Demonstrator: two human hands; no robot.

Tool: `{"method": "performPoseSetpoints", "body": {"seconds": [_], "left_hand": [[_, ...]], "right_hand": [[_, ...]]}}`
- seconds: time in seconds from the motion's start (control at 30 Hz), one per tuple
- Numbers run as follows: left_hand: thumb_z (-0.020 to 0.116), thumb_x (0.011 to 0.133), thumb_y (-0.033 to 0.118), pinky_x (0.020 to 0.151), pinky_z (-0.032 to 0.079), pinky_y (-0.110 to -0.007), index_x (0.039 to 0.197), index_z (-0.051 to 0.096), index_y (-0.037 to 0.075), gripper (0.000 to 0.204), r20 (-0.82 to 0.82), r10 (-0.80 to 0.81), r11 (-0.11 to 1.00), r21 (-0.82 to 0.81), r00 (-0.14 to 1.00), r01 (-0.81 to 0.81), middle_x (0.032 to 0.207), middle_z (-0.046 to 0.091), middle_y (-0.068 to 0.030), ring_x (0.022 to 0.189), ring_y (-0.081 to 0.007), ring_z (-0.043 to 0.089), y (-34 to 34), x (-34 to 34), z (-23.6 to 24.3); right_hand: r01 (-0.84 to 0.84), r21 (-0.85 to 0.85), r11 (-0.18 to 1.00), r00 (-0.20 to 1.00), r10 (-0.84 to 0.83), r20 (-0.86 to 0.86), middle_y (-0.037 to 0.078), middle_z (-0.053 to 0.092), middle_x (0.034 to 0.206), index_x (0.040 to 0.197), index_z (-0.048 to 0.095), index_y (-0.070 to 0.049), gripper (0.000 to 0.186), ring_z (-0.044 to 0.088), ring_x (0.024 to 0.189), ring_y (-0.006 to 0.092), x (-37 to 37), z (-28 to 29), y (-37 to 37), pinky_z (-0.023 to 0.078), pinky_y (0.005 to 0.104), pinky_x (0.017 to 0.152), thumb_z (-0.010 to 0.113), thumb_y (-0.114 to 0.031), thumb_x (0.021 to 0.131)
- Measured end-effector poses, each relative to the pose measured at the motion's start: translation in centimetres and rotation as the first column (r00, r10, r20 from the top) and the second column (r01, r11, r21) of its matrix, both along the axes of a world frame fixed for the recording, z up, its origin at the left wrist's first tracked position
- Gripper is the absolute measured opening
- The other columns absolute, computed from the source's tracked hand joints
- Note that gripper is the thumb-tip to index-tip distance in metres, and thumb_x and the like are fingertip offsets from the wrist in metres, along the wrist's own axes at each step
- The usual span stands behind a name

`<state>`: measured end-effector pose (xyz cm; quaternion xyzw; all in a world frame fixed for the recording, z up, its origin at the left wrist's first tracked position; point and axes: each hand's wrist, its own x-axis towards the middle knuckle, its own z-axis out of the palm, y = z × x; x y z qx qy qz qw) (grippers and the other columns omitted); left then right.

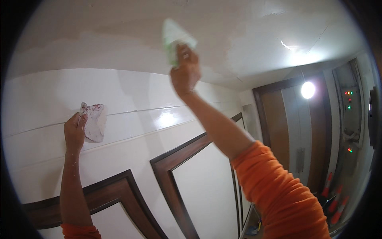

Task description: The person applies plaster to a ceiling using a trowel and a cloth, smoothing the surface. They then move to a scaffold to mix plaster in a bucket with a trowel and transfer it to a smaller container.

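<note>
My right hand [185, 73] is raised to the ceiling [223, 24], its fingers closed round a flat, pale green-and-white spreader [175, 34] that is blurred by motion. The spreader's blade lies at or close to the ceiling surface; exact contact is hard to tell. Lower on the left, my left hand [75, 133] grips a thin, pale putty scraper [95, 123] by its edge. Whitish paste with reddish smears coats that scraper, and white specks dot my left forearm. Damp-looking, darker patches spread over the ceiling around the spreader.
A glossy white wall [47, 91] with dark wood frames [187, 149] stands in front of me. To the right, a lit bulb [308, 90] hangs before a wood-and-grey door [298, 127]. Beyond it are a panel with coloured lights [349, 99] and orange cones [338, 209].
</note>
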<state>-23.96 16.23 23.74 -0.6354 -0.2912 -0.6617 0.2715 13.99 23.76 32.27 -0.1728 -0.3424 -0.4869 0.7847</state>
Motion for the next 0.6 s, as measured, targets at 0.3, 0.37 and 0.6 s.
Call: {"method": "performPoseSetpoints", "body": {"seconds": [0.3,0.37,0.6], "left_hand": [[0.060,0.102,0.026,0.063,0.039,-0.031,0.085,0.056,-0.007,0.037,-0.075,0.215,0.976,0.055,0.974,-0.212,0.066,0.048,-0.0088,0.067,-0.0152,0.038,-2.0,0.1,0.2],[0.060,0.102,0.025,0.063,0.039,-0.031,0.085,0.056,-0.007,0.037,-0.078,0.217,0.976,0.051,0.973,-0.213,0.066,0.048,-0.0089,0.067,-0.0151,0.038,-1.7,0.0,0.2],[0.059,0.103,0.023,0.063,0.038,-0.029,0.088,0.058,-0.008,0.035,0.023,0.186,0.980,-0.075,0.982,-0.184,0.069,0.050,-0.0062,0.067,-0.0136,0.037,0.3,-1.2,0.1]], "right_hand": [[-0.842,0.033,0.539,0.523,0.830,-0.195,0.023,0.070,0.099,0.110,0.066,0.000,0.023,0.067,0.094,0.0398,2.1,-2.5,8.5,0.049,0.0499,0.082,0.060,-0.012,0.091],[-0.876,0.045,0.481,0.403,0.779,-0.480,0.022,0.071,0.090,0.099,0.067,0.005,0.021,0.067,0.084,0.0339,6.9,-0.3,8.8,0.049,0.0480,0.077,0.055,-0.010,0.089],[-0.884,0.156,0.440,0.413,0.893,-0.179,0.016,0.062,0.081,0.106,0.062,0.000,0.025,0.061,0.083,0.0347,-4.0,5.0,4.5,0.048,0.0461,0.081,0.057,-0.023,0.097]]}}
